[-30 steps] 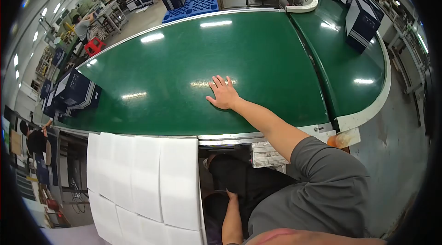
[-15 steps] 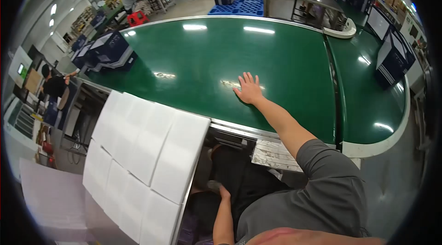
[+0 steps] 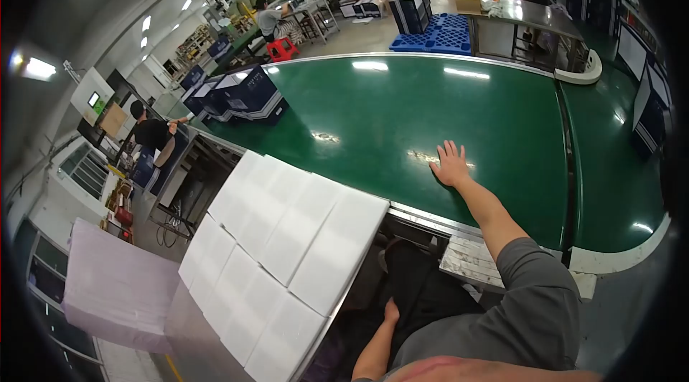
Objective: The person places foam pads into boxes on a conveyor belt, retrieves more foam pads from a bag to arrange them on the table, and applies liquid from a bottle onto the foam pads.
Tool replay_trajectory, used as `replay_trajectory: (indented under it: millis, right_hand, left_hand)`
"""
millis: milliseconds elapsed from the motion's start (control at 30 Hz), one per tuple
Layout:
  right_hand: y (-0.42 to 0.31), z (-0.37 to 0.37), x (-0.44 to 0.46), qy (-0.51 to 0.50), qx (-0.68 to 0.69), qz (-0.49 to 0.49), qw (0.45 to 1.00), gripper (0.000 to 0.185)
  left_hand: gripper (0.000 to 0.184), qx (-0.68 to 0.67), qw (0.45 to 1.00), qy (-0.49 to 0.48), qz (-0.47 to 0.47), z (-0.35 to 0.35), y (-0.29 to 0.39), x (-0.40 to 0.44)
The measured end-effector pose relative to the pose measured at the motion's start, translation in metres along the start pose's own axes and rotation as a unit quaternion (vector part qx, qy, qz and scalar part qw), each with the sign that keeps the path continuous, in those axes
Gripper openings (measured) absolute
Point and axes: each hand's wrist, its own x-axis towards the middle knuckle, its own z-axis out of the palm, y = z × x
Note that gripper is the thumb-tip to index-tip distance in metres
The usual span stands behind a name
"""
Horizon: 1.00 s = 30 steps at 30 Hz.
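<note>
My right hand (image 3: 452, 164) lies palm down on the green conveyor belt (image 3: 387, 113), fingers spread and nothing in it. Low against my dark trousers (image 3: 423, 281) is my left hand (image 3: 391, 311); its fingers are mostly hidden. White foam-like sheets (image 3: 337, 242) lie side by side on a table left of my legs, next to the belt's near edge. Several dark blue boxes (image 3: 247, 95) with white bands stand together on the belt's far left part, well away from my right hand.
A worn white ledge (image 3: 470, 260) adjoins the belt's near edge. More dark boxes (image 3: 649, 113) stand on the curved right section. Beyond the belt are a blue pallet (image 3: 438, 34) and a metal table (image 3: 531, 15). A co-worker in black (image 3: 151, 132) is at the left.
My view has turned left, so the scene sits further right and more shows on the left. My right hand stays spread on the belt; my left hand stays low by my legs.
</note>
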Motion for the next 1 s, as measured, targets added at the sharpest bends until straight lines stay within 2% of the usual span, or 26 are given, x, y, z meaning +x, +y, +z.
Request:
replay_trajectory:
  millis: [167,233,433,567,767,1000]
  right_hand:
    - [0.014,0.002,-0.004,-0.008,-0.016,0.0,1.0,0.072]
    - [0.029,-0.005,-0.002,0.001,-0.028,-0.002,1.0,0.072]
    - [0.057,-0.031,-0.001,-0.007,-0.06,-0.004,0.998,0.072]
    - [0.072,-0.027,0.003,-0.003,-0.049,-0.003,0.999,0.073]
    - [0.078,-0.028,-0.002,-0.006,-0.052,0.002,0.999,0.073]
    - [0.08,-0.037,-0.007,-0.006,-0.05,0.006,0.999,0.072]
  left_hand:
    - [0.041,-0.068,0.998,0.0,0.001,0.007,0.01,0.001]
    - [0.035,-0.106,0.994,0.031,-0.013,0.013,0.02,-0.004]
    - [0.032,-0.12,0.989,0.057,-0.066,0.077,-0.007,0.015]
    - [0.032,-0.152,0.985,0.042,-0.07,0.076,-0.013,0.025]
    - [0.034,-0.154,0.98,0.039,-0.121,0.028,0.053,-0.01]
    - [0.036,-0.168,0.975,0.029,-0.143,0.033,0.037,-0.002]
